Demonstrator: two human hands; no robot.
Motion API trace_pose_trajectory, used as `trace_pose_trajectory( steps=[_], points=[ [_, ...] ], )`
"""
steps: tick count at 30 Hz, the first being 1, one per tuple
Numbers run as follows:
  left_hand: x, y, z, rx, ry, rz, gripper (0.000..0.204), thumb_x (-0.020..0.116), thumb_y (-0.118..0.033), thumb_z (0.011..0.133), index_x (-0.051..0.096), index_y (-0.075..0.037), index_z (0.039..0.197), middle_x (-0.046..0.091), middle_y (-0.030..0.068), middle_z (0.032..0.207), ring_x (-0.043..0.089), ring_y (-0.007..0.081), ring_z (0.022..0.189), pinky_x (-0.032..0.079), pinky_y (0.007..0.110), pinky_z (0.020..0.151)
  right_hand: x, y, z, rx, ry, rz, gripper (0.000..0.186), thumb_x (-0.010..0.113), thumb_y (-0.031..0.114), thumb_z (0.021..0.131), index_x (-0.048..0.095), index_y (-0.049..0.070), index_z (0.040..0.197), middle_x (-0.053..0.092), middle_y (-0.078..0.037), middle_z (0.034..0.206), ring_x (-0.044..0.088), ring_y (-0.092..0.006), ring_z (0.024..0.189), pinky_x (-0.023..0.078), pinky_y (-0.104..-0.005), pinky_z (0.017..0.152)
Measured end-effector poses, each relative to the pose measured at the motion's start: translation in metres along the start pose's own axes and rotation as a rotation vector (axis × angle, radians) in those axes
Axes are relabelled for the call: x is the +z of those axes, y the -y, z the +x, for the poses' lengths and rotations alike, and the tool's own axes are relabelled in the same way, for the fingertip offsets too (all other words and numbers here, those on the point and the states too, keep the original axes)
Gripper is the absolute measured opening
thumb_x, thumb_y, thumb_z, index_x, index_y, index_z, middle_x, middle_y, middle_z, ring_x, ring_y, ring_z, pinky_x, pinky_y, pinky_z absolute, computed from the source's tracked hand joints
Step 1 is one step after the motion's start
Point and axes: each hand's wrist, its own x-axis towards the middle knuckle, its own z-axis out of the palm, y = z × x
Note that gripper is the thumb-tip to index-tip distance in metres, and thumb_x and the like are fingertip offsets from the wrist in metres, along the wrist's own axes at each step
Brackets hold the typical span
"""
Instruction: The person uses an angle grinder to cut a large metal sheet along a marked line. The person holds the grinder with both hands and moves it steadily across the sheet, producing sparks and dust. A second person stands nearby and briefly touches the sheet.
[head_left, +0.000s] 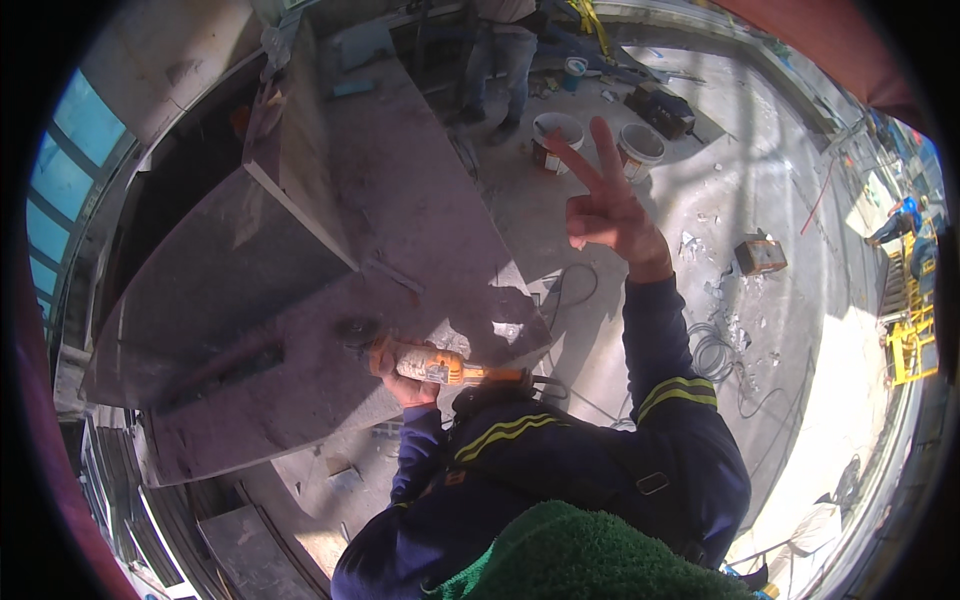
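Observation:
My left hand (pixel 408 388) is wrapped round the front part of an orange-and-grey angle grinder (pixel 445 367). The tool's dark disc end points left over a large flat brownish-grey board (pixel 420 220), while its rear end lies close against my body. Whether the disc touches the board I cannot tell. Raised to the right, my right hand (pixel 612 215) holds nothing. Two of its fingers are stretched and spread in a V, the others folded in. An upright panel (pixel 300 150) stands on the board, and a thin strip-like piece (pixel 397 277) lies near its lower corner.
Beyond the board stands another person (pixel 497 65). Two white buckets (pixel 640 150) are on the floor past my right hand. A cardboard box (pixel 760 256), a coiled cable (pixel 712 352) and scattered debris lie to the right. Yellow metal equipment (pixel 912 345) stands at the far right.

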Motion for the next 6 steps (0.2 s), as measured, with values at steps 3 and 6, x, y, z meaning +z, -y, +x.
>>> trace_pose_trajectory(
  steps=[3, 6],
  points=[
    [-0.004, -0.004, -0.003, 0.006, -0.014, 0.006, 0.053, 0.086, -0.040, 0.087, 0.070, -0.010, 0.127, 0.075, 0.0084, 0.111, 0.073, 0.0291, 0.103, 0.061, 0.052, 0.101, 0.004, 0.042, 0.050, -0.240, 0.098, 0.027, 0.123, 0.067, -0.017, 0.091, -0.003, 0.025, 0.183, 0.024, -0.023, 0.185, 0.067, -0.0122, 0.078, 0.058, -0.0283, 0.073],
    [-0.005, -0.006, -0.001, 0.022, 0.012, -0.037, 0.057, 0.085, -0.043, 0.090, 0.066, -0.018, 0.137, 0.073, 0.0087, 0.116, 0.073, 0.0300, 0.107, 0.063, 0.053, 0.095, 0.037, 0.055, 0.084, -0.286, 0.292, 0.076, 0.126, 0.067, -0.016, 0.091, -0.005, 0.030, 0.182, 0.023, -0.022, 0.186, 0.066, -0.0126, 0.077, 0.059, -0.0298, 0.072]
  ],
)
